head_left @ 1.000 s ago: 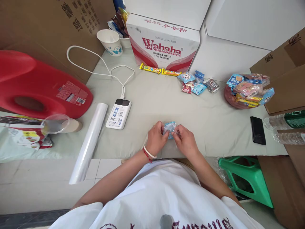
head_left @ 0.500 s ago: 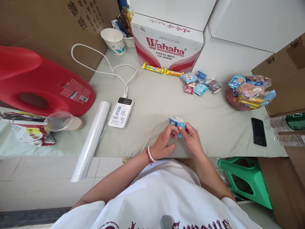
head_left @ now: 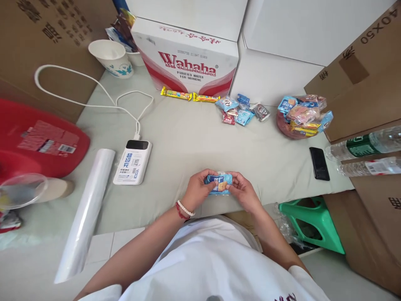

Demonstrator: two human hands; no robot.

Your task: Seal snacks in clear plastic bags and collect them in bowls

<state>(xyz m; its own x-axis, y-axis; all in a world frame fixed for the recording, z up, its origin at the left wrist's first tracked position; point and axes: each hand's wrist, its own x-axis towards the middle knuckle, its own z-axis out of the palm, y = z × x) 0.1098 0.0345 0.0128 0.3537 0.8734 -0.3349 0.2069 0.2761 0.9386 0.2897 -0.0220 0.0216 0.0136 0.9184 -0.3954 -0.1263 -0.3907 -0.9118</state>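
1. White power bank (head_left: pixel 133 162) lies on the surface (head_left: pixel 188 138), left of the hands
2. Left hand (head_left: pixel 197 190) grips the blue snack packet (head_left: pixel 218 184) at its left end
3. Right hand (head_left: pixel 244 193) pinches its right end, just above the surface's near edge

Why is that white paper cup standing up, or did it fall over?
Upright. The cup stands on its base at the back of the table, open mouth up. Whether anything is inside, cannot tell.

Red container (head_left: pixel 37 142) and clear cup (head_left: pixel 19 196) cut off at left edge; snack packet (head_left: pixel 218 184) partly hidden by fingers (head_left: pixel 209 177).
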